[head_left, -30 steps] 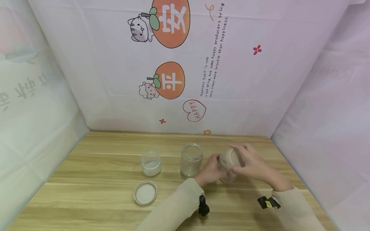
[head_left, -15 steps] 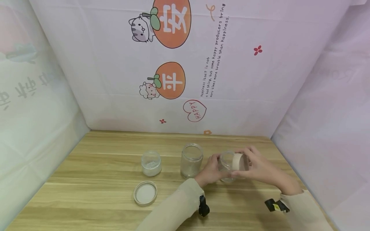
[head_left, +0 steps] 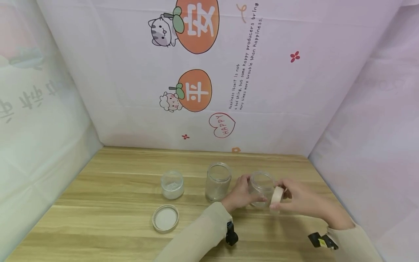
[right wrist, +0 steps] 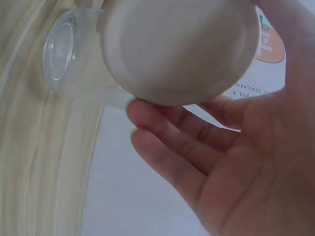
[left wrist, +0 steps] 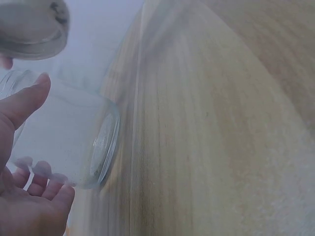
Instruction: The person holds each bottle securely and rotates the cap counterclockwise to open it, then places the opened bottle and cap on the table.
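My left hand (head_left: 241,194) grips a clear glass jar (head_left: 263,181) that stands upright, without a lid, on the right part of the table. In the left wrist view the thumb lies along one side of this jar (left wrist: 64,132) and the fingers curl round the other. Just right of the jar, apart from it, my right hand (head_left: 301,200) holds a cream-coloured round jar lid (head_left: 277,195) by its edge, tilted on its side. The right wrist view shows the flat face of the lid (right wrist: 182,49), with the jar (right wrist: 78,64) beyond it.
Left of the hands stands a second tall glass jar (head_left: 218,183) without a lid. Farther left is a short glass jar (head_left: 172,185), and in front of it a similar lid (head_left: 165,218) lies inside-up. Printed cloth walls (head_left: 262,127) border the wooden table (head_left: 114,182).
My right hand has lifted the lid off the jar's mouth, turned it on its side and carried it right and down. The left hand has stayed on the jar.
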A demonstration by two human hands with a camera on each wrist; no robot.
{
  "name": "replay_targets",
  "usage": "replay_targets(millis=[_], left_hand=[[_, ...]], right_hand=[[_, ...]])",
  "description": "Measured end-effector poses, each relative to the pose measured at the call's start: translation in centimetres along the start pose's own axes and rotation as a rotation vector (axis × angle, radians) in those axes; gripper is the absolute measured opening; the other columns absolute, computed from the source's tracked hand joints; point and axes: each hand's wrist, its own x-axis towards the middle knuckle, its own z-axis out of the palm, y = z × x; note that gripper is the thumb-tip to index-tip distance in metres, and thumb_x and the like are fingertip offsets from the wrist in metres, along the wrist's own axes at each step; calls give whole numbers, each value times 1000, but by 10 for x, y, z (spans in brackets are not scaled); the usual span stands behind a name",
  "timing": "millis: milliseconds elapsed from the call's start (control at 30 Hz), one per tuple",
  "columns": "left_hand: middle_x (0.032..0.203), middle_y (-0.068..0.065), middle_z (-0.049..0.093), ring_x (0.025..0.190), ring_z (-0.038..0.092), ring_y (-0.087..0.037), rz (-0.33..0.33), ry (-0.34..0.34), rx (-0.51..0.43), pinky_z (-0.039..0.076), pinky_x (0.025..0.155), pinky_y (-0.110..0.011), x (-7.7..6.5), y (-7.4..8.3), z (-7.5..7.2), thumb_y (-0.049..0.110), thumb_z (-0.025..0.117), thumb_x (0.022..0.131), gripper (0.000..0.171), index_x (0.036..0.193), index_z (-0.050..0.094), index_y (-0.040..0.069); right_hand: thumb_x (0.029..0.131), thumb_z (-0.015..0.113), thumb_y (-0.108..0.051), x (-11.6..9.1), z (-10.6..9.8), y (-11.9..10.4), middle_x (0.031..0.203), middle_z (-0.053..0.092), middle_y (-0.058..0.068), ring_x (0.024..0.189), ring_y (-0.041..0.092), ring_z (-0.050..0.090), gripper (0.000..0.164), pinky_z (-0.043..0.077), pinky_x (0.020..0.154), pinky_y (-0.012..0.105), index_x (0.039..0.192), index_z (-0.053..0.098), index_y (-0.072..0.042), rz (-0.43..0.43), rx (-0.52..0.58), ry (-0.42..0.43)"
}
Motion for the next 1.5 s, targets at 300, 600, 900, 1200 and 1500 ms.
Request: replay_targets(millis=[300,600,900,1200,1500], left_hand=[[135,-3,42,128,42,-22,5,-1,17,37,109,-41,1,0,0,36,88,78,92,148,35,8],[135,-3,43,127,43,-21,9,10,33,38,108,-41,3,0,0,37,89,77,93,147,37,7],[137,-4,42,129,43,-22,-19,5,41,37,110,-42,0,3,-1,37,88,78,93,149,36,8],[136,-3,42,129,42,-22,-11,5,28,36,110,-43,-1,1,0,36,88,78,91,147,36,9],[137,-3,42,129,42,-23,4,12,22,37,109,-43,-1,0,1,35,88,78,90,147,37,9]], right_hand=[[83,83,-27,-13,11,9,99,57,5,90,12,55,50,52,77,31,113,52,-2,14,67,-33],[79,84,-29,-19,21,11,113,60,10,102,27,58,57,53,77,32,118,53,-1,38,57,-61],[81,84,-33,-23,37,23,124,61,13,104,37,62,60,55,80,50,125,53,-5,-16,68,-115],[78,87,-26,-27,51,40,130,57,22,104,29,61,76,54,81,34,138,49,2,-98,113,-161],[78,86,-22,-29,61,49,124,60,17,101,18,61,78,53,84,36,139,47,6,-140,103,-155]])
